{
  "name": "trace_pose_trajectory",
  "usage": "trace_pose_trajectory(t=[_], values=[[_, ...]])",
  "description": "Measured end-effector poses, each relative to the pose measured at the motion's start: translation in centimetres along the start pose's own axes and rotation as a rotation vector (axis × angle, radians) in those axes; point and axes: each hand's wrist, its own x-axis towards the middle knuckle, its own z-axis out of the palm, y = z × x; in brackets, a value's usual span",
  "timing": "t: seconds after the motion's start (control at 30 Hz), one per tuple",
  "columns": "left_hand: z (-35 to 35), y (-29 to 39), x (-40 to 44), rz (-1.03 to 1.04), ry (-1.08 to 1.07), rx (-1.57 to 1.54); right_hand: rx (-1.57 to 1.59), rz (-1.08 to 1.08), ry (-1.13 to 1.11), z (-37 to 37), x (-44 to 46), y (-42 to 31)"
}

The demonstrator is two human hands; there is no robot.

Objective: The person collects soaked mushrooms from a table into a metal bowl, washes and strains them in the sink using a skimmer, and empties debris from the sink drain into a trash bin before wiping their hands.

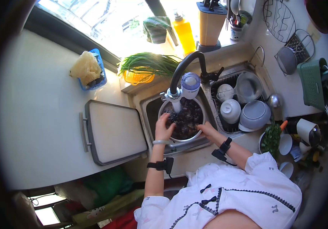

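A round metal bowl (201,133) stands in the left sink basin, holding water and dark, glossy pieces (187,118) that look like wood ear mushrooms. Water runs into it from the black faucet (174,78), which has a filter attachment (190,84) on its spout. My left hand (164,129) reaches over the bowl's left side, thumb and fingers apart, its fingertips at the dark pieces. On the opposite side my right hand (206,130) grips the bowl's rim, with some of its fingers hidden.
A drying rack in the right basin carries a white bowl (231,110) and grey pots (256,112). Left of the sink lies a cutting board (112,131). Behind are green chives (148,63) in a yellow basket (139,77), a yellow bottle (184,34) and a knife block (211,26).
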Motion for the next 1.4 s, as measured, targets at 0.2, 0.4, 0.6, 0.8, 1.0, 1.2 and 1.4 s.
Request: trace_pose_trajectory(t=[0.2, 0.4, 0.6, 0.8, 1.0, 1.2, 1.4], values=[[2.2, -1.2, -4.5, -1.031, 0.124, -1.089, -0.034, -0.016, 0.034, 0.9, -0.5, -1.0], [6.0, -4.0, -6.9, -1.159, 0.198, -1.379, -0.301, 0.013, -0.088, 0.6, -0.2, -4.3], [6.0, -2.7, -7.7, -1.148, 0.366, -1.518, -0.567, -0.254, -0.102, -0.7, 0.4, -9.7], [4.4, -2.3, -7.7, -1.165, 0.392, -1.513, -0.24, -1.012, 0.779, -10.1, 6.7, -16.6], [3.2, -1.5, -8.9, -1.102, 0.375, -1.514, 0.031, -0.697, 0.295, -9.4, 10.0, -18.1], [2.2, -2.2, -13.1, -1.113, 0.345, -1.534, -0.274, -0.588, 0.381, -6.9, 8.3, -18.8], [-0.2, -1.1, -20.7, -1.105, 0.382, -1.503, -0.023, -0.642, 0.33, -5.7, 3.6, -14.9]])
